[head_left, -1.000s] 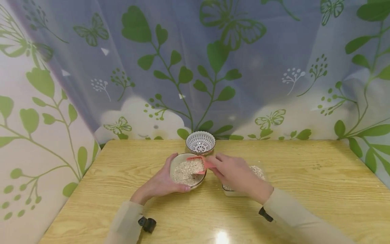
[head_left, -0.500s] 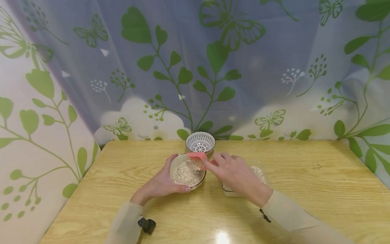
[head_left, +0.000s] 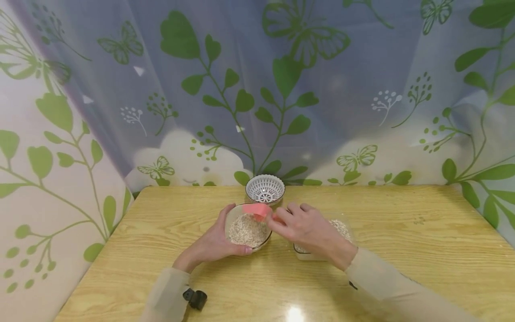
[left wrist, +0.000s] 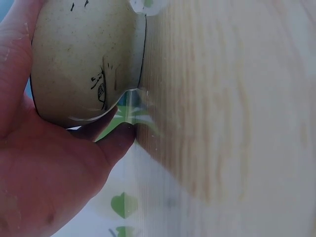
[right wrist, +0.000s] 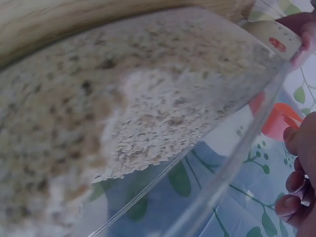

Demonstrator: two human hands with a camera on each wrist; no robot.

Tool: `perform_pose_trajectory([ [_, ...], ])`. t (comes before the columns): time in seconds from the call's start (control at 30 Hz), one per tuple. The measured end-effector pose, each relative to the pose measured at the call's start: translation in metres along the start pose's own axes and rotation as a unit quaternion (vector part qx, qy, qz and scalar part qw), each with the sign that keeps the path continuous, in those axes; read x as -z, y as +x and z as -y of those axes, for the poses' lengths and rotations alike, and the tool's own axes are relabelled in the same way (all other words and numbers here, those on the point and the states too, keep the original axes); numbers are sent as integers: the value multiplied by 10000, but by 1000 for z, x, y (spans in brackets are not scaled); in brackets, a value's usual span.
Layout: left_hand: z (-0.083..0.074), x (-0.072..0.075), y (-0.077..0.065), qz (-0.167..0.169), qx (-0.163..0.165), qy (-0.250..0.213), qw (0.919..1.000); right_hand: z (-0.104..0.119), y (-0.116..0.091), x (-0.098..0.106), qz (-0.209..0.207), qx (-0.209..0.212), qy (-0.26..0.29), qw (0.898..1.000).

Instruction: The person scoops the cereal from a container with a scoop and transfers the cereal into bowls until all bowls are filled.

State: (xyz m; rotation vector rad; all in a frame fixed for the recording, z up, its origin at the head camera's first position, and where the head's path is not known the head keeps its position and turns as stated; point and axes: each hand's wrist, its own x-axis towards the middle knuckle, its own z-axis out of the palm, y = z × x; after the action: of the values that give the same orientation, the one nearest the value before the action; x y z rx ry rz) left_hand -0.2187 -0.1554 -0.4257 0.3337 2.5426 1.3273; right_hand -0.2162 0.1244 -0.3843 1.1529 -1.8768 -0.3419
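Observation:
My left hand [head_left: 215,239] grips a cream bowl [left wrist: 84,59] with a dark rim, thumb on the near side and fingers round the far left side. Oat flakes [head_left: 247,230] fill much of the bowl. Over its far right edge, my right hand [head_left: 307,228] pinches the handle of a pink scoop [head_left: 257,209]. The scoop is turned over, its back facing up, above the oats. In the right wrist view, a clear-walled container [right wrist: 237,163] full of oat flakes stands close to the camera; the right forearm passes over it.
A white patterned bowl [head_left: 265,188] stands just behind the cream bowl, near the table's back edge. Wooden table [head_left: 402,232] spreads to both sides. A printed curtain [head_left: 338,98] hangs behind it. A black wrist device [head_left: 195,298] sits on the left sleeve.
The pink scoop, first level and loaded with oats, has been tipped over, pouring its oats into the cream bowl. My right hand has rolled with it; the left hand stays in place.

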Motion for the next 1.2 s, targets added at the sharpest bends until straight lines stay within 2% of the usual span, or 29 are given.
perform_pose_trajectory([
  [0.1, 0, 0, 0, 6, -1, 18, 10000, 1, -2, -2, 1, 148, -106, 9998],
  [0.23, 1, 0, 0, 14, -67, -17, 10000, 3, -3, -2, 162, 135, -34, 9998],
  [0.33, 1, 0, 1, 7, -65, 3, 10000, 4, -4, 1, 441, -116, 363, 9983],
  [0.43, 1, -1, 1, -20, -32, 31, 10000, 5, -4, 4, 750, -713, 1026, 9893],
  [0.5, 2, -1, 1, -36, -5, 38, 10000, 5, -4, 4, 845, -1242, 1589, 9758],
  [0.6, 2, -1, 1, -34, -13, 28, 10000, 5, -4, 6, 849, -2016, 2520, 9427],
  [0.73, 2, -1, 1, 12, -28, 33, 10000, 4, -5, 8, 687, -2627, 3421, 8996],
  [0.83, 1, 1, 0, 15, -42, 101, 9999, 3, -6, 10, 714, -2886, 3719, 8794],
  [0.9, 1, 2, 1, -2, -57, 164, 9998, 1, -7, 10, 779, -2985, 3810, 8716],
  [0.93, 1, 2, 1, 0, -69, 175, 9998, 1, -7, 11, 786, -2974, 3790, 8728],
  [0.97, 2, 2, 1, 1, -82, 187, 9998, 0, -8, 10, 776, -2868, 3657, 8820],
  [1.03, 3, 3, 2, 4, -105, 194, 9998, -2, -10, 10, 803, -2416, 3140, 9147],
  [1.1, 3, 4, 2, 6, -120, 166, 9998, -3, -13, 11, 691, -1735, 2347, 9540],
  [1.13, 4, 4, 2, 4, -126, 149, 9998, -4, -14, 11, 600, -1368, 1903, 9703],
  [1.17, 4, 4, 2, -3, -140, 140, 9998, -4, -15, 11, 491, -1013, 1475, 9826],
  [1.2, 4, 4, 2, -7, -138, 124, 9998, -5, -15, 11, 391, -717, 1120, 9903],
])
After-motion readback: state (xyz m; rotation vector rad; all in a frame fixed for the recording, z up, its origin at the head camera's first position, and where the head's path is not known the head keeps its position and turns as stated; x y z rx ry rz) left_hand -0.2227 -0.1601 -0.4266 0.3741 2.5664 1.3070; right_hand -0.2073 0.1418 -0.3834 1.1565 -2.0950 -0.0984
